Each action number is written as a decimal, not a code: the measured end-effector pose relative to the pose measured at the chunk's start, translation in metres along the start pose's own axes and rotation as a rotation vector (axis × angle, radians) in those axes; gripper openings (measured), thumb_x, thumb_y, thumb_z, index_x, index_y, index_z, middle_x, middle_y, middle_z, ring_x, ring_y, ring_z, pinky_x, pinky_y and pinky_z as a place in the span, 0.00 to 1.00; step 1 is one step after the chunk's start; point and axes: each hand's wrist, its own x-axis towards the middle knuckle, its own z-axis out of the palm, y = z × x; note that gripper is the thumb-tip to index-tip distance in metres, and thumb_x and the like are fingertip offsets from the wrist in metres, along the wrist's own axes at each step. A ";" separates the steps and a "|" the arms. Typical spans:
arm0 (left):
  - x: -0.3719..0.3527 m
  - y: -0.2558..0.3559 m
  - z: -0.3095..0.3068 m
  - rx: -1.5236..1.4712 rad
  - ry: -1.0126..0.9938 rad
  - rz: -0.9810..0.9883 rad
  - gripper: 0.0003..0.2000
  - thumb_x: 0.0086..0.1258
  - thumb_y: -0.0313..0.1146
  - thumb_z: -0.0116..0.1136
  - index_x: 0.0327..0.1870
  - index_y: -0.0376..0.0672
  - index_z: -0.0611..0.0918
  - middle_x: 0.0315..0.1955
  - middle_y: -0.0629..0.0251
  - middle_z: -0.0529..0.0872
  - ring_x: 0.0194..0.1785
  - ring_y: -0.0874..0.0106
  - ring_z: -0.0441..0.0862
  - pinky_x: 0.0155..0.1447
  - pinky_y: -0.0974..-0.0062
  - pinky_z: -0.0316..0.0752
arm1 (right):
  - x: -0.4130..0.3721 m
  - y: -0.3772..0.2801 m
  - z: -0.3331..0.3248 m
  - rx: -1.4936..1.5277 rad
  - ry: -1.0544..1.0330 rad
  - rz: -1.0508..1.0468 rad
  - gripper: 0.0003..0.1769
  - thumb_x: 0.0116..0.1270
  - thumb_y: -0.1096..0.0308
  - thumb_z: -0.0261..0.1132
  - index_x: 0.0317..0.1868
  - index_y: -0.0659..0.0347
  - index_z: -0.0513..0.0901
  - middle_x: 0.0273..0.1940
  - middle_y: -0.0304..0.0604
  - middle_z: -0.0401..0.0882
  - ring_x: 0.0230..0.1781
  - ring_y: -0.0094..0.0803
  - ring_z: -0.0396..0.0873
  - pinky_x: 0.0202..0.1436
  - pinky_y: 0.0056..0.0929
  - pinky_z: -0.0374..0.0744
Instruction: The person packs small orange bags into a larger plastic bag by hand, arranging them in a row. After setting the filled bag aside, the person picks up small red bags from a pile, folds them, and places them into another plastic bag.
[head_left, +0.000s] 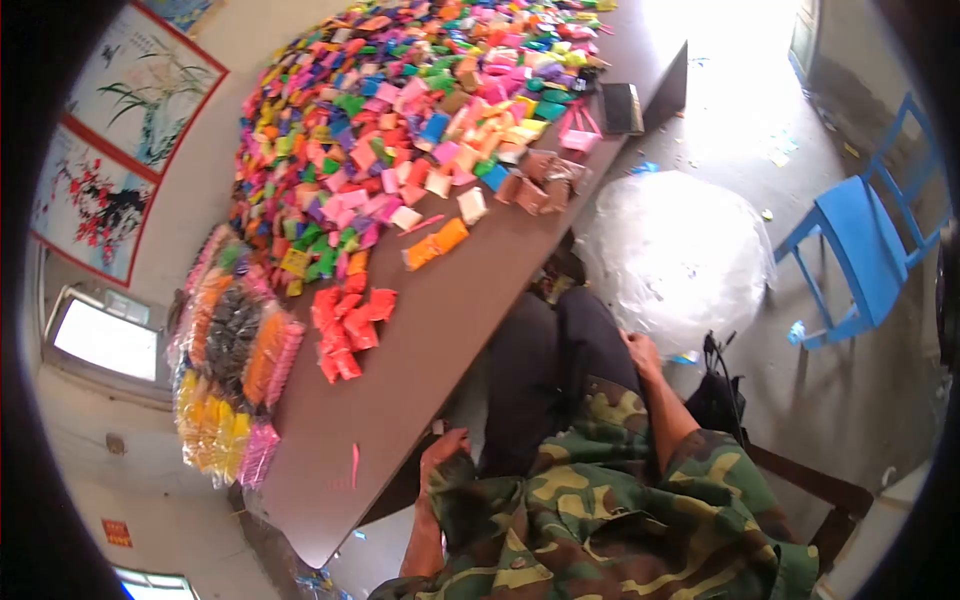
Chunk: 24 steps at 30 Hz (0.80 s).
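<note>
My left hand (440,455) is down beside my left thigh, near the front edge of the brown table (430,350); its fingers are curled, and what they hold, if anything, is hidden. By my right knee, next to a big clear plastic bag (680,255), is my right hand (640,352), its fingers partly hidden. Red packets (350,330) lie in a small group on the table, with an orange pair (436,245) farther along. Behind them spreads a large heap of small coloured packets (400,130).
Bundled packets in clear plastic (230,360) stand at the table's left end. A black box (621,108) sits at the far edge. On the right are a blue chair (860,240) and a black bag (715,400). Scraps litter the floor.
</note>
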 end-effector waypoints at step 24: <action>0.092 0.020 -0.029 0.447 0.205 0.217 0.36 0.62 0.39 0.79 0.71 0.38 0.78 0.70 0.46 0.79 0.72 0.44 0.76 0.74 0.46 0.72 | 0.016 0.026 -0.010 0.467 0.281 0.046 0.30 0.70 0.48 0.67 0.53 0.71 0.90 0.46 0.59 0.93 0.49 0.49 0.91 0.59 0.42 0.83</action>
